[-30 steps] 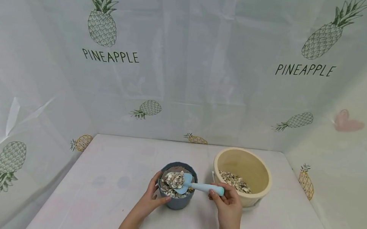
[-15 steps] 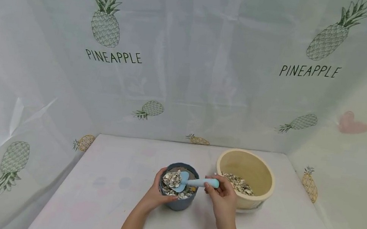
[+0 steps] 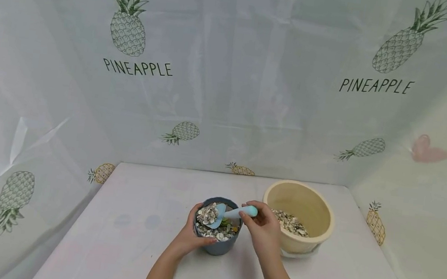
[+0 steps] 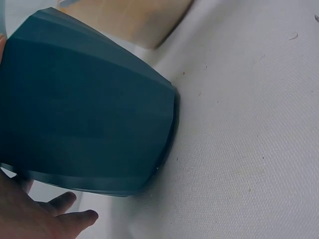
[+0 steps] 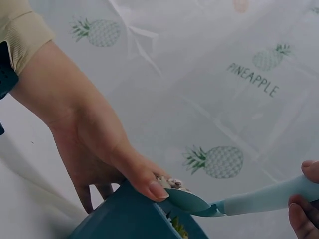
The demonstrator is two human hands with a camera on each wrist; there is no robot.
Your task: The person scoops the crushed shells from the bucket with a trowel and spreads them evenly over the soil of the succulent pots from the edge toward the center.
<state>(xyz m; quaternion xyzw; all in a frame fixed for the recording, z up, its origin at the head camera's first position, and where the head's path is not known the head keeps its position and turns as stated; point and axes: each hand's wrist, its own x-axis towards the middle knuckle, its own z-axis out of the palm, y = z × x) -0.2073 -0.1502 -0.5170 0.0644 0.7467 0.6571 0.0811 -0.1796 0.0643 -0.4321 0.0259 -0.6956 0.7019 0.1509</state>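
A blue-grey flowerpot [image 3: 219, 249] stands on the table, holding brown soil, pale stone chips and a small green-and-yellow plant [image 3: 231, 226]. My left hand [image 3: 187, 240] grips it from the left, thumb at the near rim; the left wrist view shows several of its fingertips off the wall. With my right hand [image 3: 266, 229] I pinch the handle of a light-blue hand trowel [image 3: 234, 213]. The trowel's blade, heaped with stone chips [image 3: 208, 213], is over the left part of the pot. In the right wrist view the blade [image 5: 187, 200] is beside my left thumb [image 5: 157, 189].
A cream planter [image 3: 321, 209] stands behind and right of my right hand, with more stone chips [image 3: 290, 223] inside. Pineapple-print sheeting [image 3: 229, 89] hangs behind the table and at both sides. The pale table cover [image 3: 134, 221] extends left of the pot.
The trowel has moved left and its handle end has risen, the blade shifting toward the pot's left rim. More of the plant shows. My left hand keeps its grip on the pot.
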